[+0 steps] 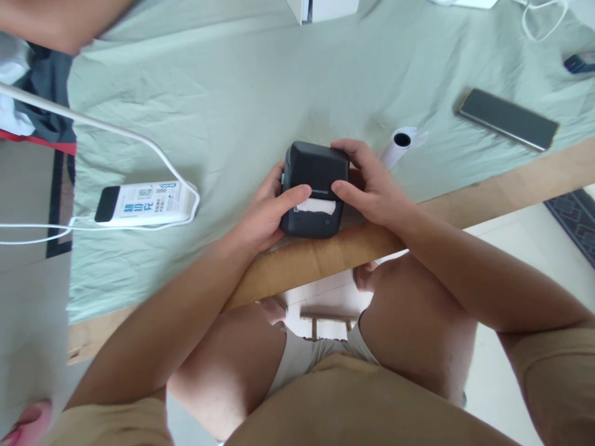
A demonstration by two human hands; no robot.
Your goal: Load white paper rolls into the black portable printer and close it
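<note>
A small black printer is held between both hands near the table's front edge. White paper shows in the slot on its face. My left hand grips the printer's left side, its thumb lying by the paper slot. On the right side, my right hand has its thumb on the printer's face and its fingers around the upper right corner. A white paper roll with a dark core lies just beyond my right hand.
A white power bank with cables lies at left on the green cloth. A dark phone rests at right. The wooden table edge runs in front of my legs. Another person's arm reaches in at top left. A white box stands at top centre.
</note>
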